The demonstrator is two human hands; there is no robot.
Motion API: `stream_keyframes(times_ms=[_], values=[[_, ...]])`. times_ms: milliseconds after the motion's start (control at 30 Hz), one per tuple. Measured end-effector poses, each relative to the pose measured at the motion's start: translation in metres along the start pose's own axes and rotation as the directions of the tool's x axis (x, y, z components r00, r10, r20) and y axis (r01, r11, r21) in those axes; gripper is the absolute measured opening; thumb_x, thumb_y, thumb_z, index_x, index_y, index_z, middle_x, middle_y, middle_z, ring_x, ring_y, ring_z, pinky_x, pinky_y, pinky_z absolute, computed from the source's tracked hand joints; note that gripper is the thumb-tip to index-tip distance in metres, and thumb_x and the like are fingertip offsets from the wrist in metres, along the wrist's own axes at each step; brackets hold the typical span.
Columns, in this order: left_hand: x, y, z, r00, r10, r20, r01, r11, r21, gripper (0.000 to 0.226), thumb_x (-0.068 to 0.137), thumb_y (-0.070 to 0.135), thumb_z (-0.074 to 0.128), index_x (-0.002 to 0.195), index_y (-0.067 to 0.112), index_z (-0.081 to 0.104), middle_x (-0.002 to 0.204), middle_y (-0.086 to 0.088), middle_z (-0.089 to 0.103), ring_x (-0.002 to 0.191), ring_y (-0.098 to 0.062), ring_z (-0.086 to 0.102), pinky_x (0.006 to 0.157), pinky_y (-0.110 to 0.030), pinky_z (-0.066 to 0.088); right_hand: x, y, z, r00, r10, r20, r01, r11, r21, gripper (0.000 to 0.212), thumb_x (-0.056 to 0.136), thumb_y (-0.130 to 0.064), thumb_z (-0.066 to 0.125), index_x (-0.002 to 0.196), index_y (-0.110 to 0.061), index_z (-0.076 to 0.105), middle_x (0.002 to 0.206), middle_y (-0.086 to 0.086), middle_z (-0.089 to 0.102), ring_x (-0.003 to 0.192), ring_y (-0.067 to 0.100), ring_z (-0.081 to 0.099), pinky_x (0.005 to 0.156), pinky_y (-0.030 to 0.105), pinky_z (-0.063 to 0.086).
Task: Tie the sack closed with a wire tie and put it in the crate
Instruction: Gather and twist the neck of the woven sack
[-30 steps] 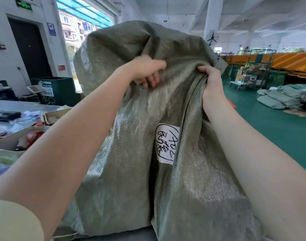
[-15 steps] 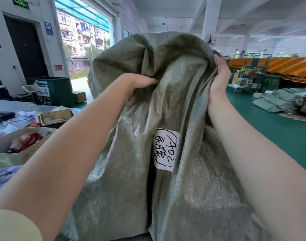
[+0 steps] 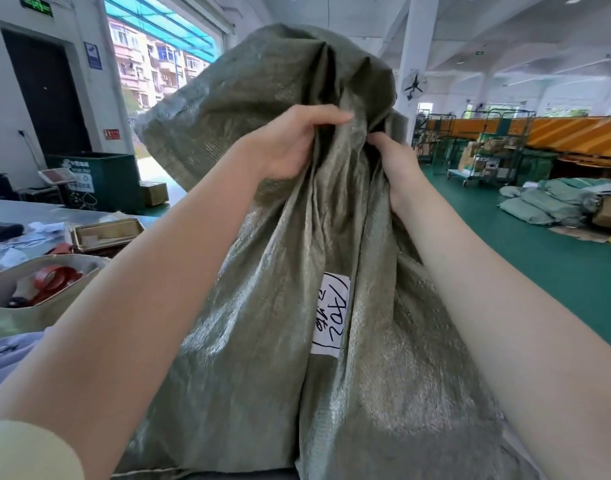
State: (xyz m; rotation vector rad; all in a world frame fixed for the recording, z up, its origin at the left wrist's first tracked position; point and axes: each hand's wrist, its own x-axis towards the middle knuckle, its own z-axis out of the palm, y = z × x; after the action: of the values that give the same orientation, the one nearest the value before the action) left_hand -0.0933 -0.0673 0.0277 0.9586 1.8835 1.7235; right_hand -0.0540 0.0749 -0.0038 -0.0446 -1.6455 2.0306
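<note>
— Where do we have the sack [image 3: 255, 358]?
— Upright, just right of the table [image 3: 47, 211]. Our left hand [image 3: 290, 143] curls round the bunched neck, and our right hand [image 3: 399, 164] grips the folds beside it.
— What could go wrong?
— We see no wire tie. If we free a hand to fetch one, we judge the loose top flopping above our grip may spread open, and we lose the gather.

Only 1 view, worn on the person's head, faces forward and slightly downward. It sits very near the sack [image 3: 262, 306], which fills the middle of the wide-angle frame. The desk [image 3: 27, 211] shows at the left edge, the green floor [image 3: 539, 258] at the right.
</note>
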Motion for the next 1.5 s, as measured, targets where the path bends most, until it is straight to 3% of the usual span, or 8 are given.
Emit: stream_keyframes(times_ms=[200, 367, 533, 733, 967, 1100, 1300, 1500], values=[[0.029, -0.011, 0.001, 0.856, 0.099, -0.507, -0.114, 0.993, 0.002, 0.071, 0.050, 0.022, 0.084, 0.115, 0.001, 0.063, 0.102, -0.012, 0.072, 0.085, -0.022, 0.070, 0.082, -0.034, 0.058, -0.010, -0.017, 0.003, 0.930, -0.017, 0.368, 0.056, 0.994, -0.095, 0.018, 0.072, -0.012, 0.048, 0.083, -0.012, 0.063, 0.078, 0.006, 0.063, 0.069, 0.021, 0.058, 0.065, 0.027, 0.048], [0.031, -0.011, -0.009, 0.842, 0.079, -0.534, -0.127, 0.990, -0.054, 0.088, 0.032, 0.017, 0.070, 0.117, 0.000, 0.059, 0.102, -0.018, 0.071, 0.085, -0.026, 0.071, 0.076, -0.040, 0.060, 0.015, -0.014, -0.024, 0.988, -0.021, -0.154, -0.027, 0.952, -0.304, 0.040, 0.095, -0.027, 0.033, 0.109, -0.010, 0.066, 0.096, 0.001, 0.059, 0.081, 0.017, 0.048, 0.072, 0.026, 0.038], [0.021, -0.003, 0.002, 0.880, 0.088, -0.467, -0.142, 0.986, -0.082, 0.054, 0.044, 0.008, 0.062, 0.097, 0.000, 0.064, 0.081, -0.016, 0.066, 0.074, -0.027, 0.066, 0.080, -0.043, 0.057, 0.009, 0.006, -0.012, 0.981, 0.189, -0.037, -0.184, 0.864, -0.468, 0.049, 0.100, -0.037, 0.027, 0.142, -0.011, 0.034, 0.132, 0.005, 0.047, 0.127, 0.019, 0.044, 0.064, 0.009, 0.045], [0.023, -0.006, 0.003, 0.900, 0.039, -0.434, -0.082, 0.993, -0.081, 0.055, 0.048, 0.009, 0.058, 0.101, -0.002, 0.065, 0.089, -0.019, 0.066, 0.080, -0.028, 0.066, 0.083, -0.044, 0.057, 0.015, 0.001, 0.014, 0.979, 0.174, 0.107, -0.167, 0.984, -0.067, 0.034, 0.099, -0.022, 0.037, 0.072, -0.012, 0.054, 0.061, 0.002, 0.063, 0.052, 0.009, 0.063, 0.047, 0.017, 0.047], [0.028, -0.003, 0.007, 0.913, 0.033, -0.407, -0.003, 0.997, 0.075, 0.064, 0.041, 0.027, 0.067, 0.102, 0.007, 0.066, 0.089, -0.011, 0.070, 0.081, -0.025, 0.068, 0.073, -0.030, 0.056, 0.039, -0.037, 0.021, 0.985, -0.125, -0.119, 0.132, 0.990, 0.053, 0.032, 0.082, 0.016, 0.037, 0.089, -0.006, 0.058, 0.058, 0.011, 0.057, 0.052, 0.020, 0.053, 0.042, 0.015, 0.042], [0.026, -0.004, 0.014, 0.974, 0.000, -0.228, 0.022, 0.996, 0.092, 0.030, 0.071, 0.036, 0.066, 0.094, 0.017, 0.066, 0.087, -0.005, 0.069, 0.084, -0.021, 0.066, 0.081, -0.027, 0.053, 0.043, -0.032, 0.018, 0.994, -0.089, -0.063, 0.101, 0.969, 0.224, 0.045, 0.082, 0.014, 0.034, 0.122, 0.002, 0.053, 0.105, 0.028, 0.063, 0.095, 0.039, 0.063, 0.081, 0.043, 0.056], [0.038, -0.012, 0.021, 0.967, 0.102, -0.235, -0.105, 0.994, -0.002, 0.011, 0.084, 0.019, 0.058, 0.075, 0.019, 0.064, 0.054, 0.008, 0.071, 0.052, -0.003, 0.066, 0.055, -0.012, 0.052, 0.032, -0.037, 0.010, 0.986, -0.030, 0.162, 0.001, 0.983, 0.181, 0.045, 0.095, -0.006, 0.037, 0.067, -0.002, 0.072, 0.066, 0.012, 0.070, 0.061, 0.021, 0.068, 0.057, 0.024, 0.057], [0.040, -0.016, 0.022, 0.911, 0.074, -0.405, -0.156, 0.972, -0.175, 0.043, 0.084, 0.012, 0.063, 0.124, 0.001, 0.053, 0.123, -0.017, 0.061, 0.078, -0.020, 0.060, 0.081, -0.031, 0.051, 0.031, -0.036, -0.012, 0.979, -0.191, -0.074, 0.195, 0.980, 0.040, 0.010, 0.071, -0.016, 0.051, 0.061, -0.018, 0.049, 0.049, -0.005, 0.050, 0.042, 0.010, 0.047, 0.042, 0.016, 0.034]])
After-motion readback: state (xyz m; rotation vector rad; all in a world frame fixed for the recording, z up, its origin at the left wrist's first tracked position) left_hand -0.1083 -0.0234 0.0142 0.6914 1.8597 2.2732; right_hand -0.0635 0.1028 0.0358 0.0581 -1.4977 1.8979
